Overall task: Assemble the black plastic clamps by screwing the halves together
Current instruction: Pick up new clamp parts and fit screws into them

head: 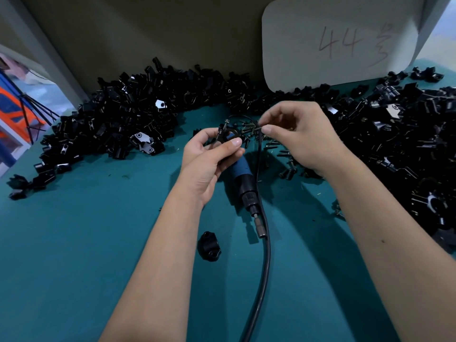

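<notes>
The left hand [209, 154] grips a round black plastic clamp [228, 134] while the right hand [296, 134], at three o'clock, pinches a small dark metal screw [256, 128], which I think goes in next.

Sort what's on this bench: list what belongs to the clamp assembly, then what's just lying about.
In the job:
- left hand holding the black plastic clamp
- right hand pinching a small dark screw
- loose screws
- blue-handled powered screwdriver
- heaps of black clamp halves

Lying about:
- white card marked 44

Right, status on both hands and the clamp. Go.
Left hand grips clamp, one screw standing in it. Right hand pinches second screw. Screwdriver lying idle beneath. Nothing blocking.
</notes>
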`<action>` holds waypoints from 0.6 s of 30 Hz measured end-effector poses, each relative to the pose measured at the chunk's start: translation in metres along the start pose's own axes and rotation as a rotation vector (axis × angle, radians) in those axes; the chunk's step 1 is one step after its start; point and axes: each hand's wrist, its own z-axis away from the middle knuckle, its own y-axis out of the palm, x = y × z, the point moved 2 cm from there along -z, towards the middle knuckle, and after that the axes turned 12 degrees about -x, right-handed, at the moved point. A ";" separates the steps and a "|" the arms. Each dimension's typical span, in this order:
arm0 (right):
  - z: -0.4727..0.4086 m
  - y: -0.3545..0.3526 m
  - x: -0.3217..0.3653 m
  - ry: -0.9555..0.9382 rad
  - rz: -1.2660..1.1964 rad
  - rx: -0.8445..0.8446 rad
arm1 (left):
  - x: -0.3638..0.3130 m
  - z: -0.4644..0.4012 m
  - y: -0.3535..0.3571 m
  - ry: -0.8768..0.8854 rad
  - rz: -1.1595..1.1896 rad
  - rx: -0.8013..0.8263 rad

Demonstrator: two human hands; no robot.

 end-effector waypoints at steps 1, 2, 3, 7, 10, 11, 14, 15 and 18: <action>0.002 0.002 0.002 -0.007 -0.059 -0.006 | 0.000 0.000 0.000 0.003 -0.006 0.016; 0.003 0.004 0.003 -0.007 -0.108 -0.017 | 0.000 0.000 0.000 0.005 -0.010 0.031; 0.003 0.006 0.002 -0.005 -0.147 -0.028 | -0.001 0.000 -0.001 0.008 -0.013 0.046; 0.002 0.007 -0.003 -0.007 -0.215 -0.057 | -0.001 0.001 0.000 0.024 -0.026 0.103; 0.002 0.009 -0.004 -0.021 -0.223 -0.055 | -0.001 0.001 0.002 0.025 -0.027 0.118; 0.002 0.009 -0.003 -0.028 -0.218 -0.051 | 0.000 0.001 0.002 0.026 -0.027 0.121; 0.001 0.009 -0.003 -0.041 -0.192 -0.046 | 0.000 0.001 0.001 0.022 -0.023 0.118; 0.001 0.008 -0.003 -0.048 -0.185 -0.041 | -0.001 0.001 0.000 0.021 -0.023 0.117; 0.000 0.008 -0.002 -0.061 -0.176 -0.028 | -0.001 0.001 0.001 0.013 -0.016 0.122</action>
